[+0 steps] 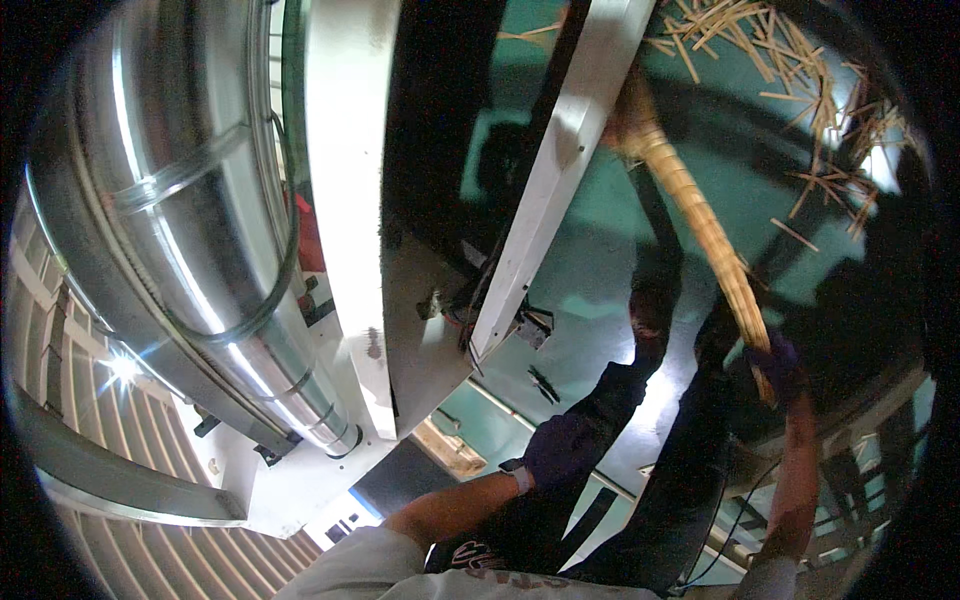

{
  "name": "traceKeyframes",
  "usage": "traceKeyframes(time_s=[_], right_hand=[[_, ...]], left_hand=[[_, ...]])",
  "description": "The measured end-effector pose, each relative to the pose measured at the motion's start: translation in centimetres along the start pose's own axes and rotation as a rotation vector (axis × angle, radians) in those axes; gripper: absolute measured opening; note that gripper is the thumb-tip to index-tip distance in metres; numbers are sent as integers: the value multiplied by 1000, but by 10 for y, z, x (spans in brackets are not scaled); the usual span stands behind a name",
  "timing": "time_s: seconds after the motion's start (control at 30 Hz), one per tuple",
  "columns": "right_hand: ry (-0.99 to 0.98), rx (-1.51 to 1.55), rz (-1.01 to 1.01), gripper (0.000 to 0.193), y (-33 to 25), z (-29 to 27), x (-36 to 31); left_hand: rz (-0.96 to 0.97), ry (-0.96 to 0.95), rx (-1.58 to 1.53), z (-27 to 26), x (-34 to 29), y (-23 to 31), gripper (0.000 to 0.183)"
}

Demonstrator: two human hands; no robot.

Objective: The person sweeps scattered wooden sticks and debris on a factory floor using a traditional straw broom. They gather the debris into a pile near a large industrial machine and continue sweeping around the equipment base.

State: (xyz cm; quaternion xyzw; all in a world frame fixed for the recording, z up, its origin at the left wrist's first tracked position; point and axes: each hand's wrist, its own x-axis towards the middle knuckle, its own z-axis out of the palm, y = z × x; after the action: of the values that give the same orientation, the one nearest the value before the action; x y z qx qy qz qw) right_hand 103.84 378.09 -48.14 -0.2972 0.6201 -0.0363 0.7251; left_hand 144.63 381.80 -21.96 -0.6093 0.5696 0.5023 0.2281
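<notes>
The right hand (pixel 782 368), wearing a dark purple glove, is grasping the near end of a long, tan, ribbed straw broom (pixel 700 218), which is slanting above the green floor (pixel 597 215). Its blurred far end is sitting close to the sloping white metal beam (pixel 556 180), so a wide swing risks snagging there, or scattering the thin, pale wooden sticks (pixel 800 85). The purple-gloved left hand (pixel 560 450) is showing its back; whether its fingers are clenching, I cannot tell.
</notes>
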Motion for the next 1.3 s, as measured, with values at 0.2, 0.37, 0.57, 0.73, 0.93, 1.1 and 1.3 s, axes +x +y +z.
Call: traceKeyframes(time_s=[0.2, 0.37, 0.57, 0.73, 0.93, 1.1, 1.3], right_hand=[[226, 588, 199, 22, 8, 23, -209], [199, 1179, 155, 32, -102, 78, -318], [-121, 531, 84, 51, -128, 87, -343], [-455, 337, 91, 57, -240, 82, -263], [-453, 164, -242, 58, -308, 165, -90], [-573, 18, -229, 60, -359, 193, 28], [-634, -209, -331, 48, -429, 238, 105]], left_hand=[[4, -97, 160, -17, 6, 17, 42], [-28, 43, 348, -15, 4, 22, 42], [-112, 67, 377, -82, -9, 51, 46], [27, 129, 324, -100, -18, 51, 44], [47, 93, 413, -72, 4, -15, 54], [22, 0, 333, -95, 12, -49, 54], [416, 558, 1052, -105, 23, -27, 71]])
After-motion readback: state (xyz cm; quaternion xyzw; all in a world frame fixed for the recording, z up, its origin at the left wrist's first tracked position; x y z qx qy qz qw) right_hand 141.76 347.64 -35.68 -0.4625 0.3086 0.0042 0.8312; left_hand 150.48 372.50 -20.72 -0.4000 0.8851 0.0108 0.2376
